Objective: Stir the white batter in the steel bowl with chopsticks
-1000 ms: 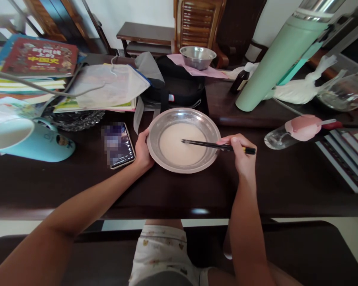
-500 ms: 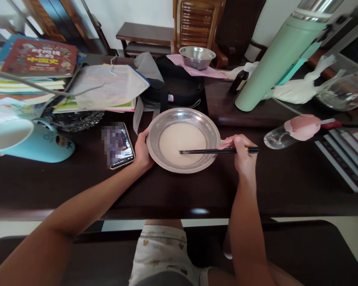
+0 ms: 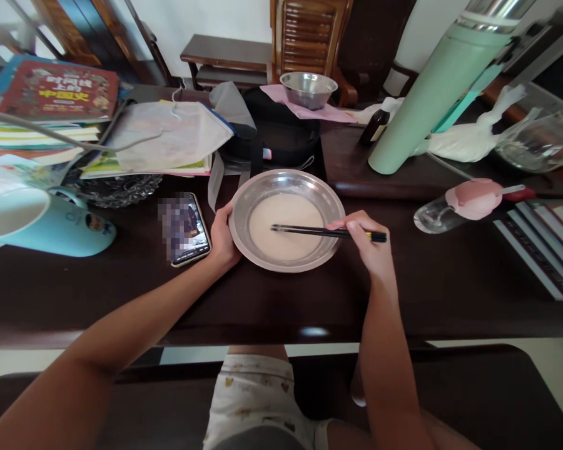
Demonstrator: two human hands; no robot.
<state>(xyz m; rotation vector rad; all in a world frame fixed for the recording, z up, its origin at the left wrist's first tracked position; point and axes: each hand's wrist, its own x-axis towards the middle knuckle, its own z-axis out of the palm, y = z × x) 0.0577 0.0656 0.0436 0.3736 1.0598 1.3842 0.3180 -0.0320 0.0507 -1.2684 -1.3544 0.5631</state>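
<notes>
Our left hand [image 3: 223,236] clamps the steel bowl's [image 3: 244,194] rim to steady it while our right hand [image 3: 370,245] pinches chopsticks [image 3: 319,231], tips in the pale batter [image 3: 281,215].

Silver bowl [image 3: 244,206] of pale batter [image 3: 286,240], black chopsticks [image 3: 304,230], dark brown table [image 3: 450,281].

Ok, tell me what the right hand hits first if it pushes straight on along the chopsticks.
Probably the far left wall of the metal bowl, past the pale batter. The right hand points its chopsticks leftward toward the left hand; depth is unclear.
</notes>
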